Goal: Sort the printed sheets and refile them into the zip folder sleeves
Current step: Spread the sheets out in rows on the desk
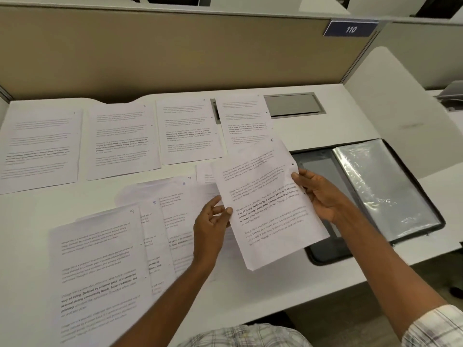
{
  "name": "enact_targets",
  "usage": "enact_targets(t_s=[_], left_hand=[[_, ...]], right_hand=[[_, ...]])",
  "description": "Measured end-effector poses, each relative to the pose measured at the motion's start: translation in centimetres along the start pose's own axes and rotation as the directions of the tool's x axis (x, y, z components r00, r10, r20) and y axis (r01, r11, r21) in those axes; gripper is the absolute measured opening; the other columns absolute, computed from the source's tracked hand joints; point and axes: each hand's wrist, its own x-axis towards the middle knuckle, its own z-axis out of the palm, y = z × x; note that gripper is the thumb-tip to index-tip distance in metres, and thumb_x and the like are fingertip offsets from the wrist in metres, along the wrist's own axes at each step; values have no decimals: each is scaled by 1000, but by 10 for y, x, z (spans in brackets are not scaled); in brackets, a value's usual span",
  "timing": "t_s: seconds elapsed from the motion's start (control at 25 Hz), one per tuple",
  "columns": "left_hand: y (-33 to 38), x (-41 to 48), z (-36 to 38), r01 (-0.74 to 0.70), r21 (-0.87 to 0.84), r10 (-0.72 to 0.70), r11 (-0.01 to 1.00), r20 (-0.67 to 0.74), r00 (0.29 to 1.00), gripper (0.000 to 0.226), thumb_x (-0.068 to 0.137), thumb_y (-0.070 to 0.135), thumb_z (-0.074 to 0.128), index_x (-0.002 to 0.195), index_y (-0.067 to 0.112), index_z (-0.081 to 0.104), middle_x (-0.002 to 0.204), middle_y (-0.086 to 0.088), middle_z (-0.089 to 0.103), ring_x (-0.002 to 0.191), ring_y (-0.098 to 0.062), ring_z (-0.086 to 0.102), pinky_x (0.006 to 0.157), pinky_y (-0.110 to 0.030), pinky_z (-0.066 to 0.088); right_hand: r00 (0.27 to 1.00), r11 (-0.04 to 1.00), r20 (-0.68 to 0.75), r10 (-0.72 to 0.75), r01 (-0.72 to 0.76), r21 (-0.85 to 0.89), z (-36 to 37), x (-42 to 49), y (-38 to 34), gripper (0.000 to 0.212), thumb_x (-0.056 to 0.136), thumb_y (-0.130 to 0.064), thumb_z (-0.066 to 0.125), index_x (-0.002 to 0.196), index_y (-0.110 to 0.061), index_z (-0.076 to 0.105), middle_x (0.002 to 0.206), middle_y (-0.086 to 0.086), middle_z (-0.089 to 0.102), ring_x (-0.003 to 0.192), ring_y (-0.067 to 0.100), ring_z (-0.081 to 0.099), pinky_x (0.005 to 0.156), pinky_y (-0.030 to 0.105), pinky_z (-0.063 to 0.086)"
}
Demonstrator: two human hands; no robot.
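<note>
Sheet 5 [268, 204] hangs tilted above the desk [250, 296], your left hand [210, 219] pinching its left edge and your right hand [318, 194] gripping its right edge; just right lies the open zip folder [323, 256], clear sleeves [380, 186] showing; overlapping sheets [150, 234] marked 6, 8 and 9 lie left.

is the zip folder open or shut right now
Open. The zip folder lies spread flat on the desk, with its clear sleeves exposed and facing up.
</note>
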Motion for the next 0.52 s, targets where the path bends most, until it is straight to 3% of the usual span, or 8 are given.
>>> enact_targets(t_s=[0.12,0.28,0.36,0.52], left_hand=[[15,16,26,47,-97,-47,994,7,999,41,95,15,74,133,25,63,107,1,79,97,-13,76,77,-25,62],[38,57,79,-1,-88,-4,996,-52,999,39,93,14,76,130,22,65,101,0,78,92,-10,75,74,-22,60],[49,86,112,-27,-39,23,999,-102,994,33,92,16,77,123,22,69,98,3,77,89,-9,74,71,-21,59],[64,148,188,-37,27,41,999,-172,984,12,90,13,79,96,21,72,99,0,76,96,-21,73,74,-29,61]], right_hand=[[999,999,-38,-25,23,-41,-32,9,-14,43,91,-18,71,131,-7,64,121,19,72,97,31,73,80,45,63],[999,991,6,-33,33,-127,-90,47,-40,45,91,-12,71,134,-7,62,127,16,70,113,33,70,90,40,61],[998,987,18,-53,55,-154,-119,70,-58,42,91,-5,69,133,-6,62,124,14,72,113,31,70,89,36,62],[986,955,-46,-160,143,-260,-173,127,-99,39,87,-5,76,124,-4,66,113,14,76,104,32,74,92,43,60]])
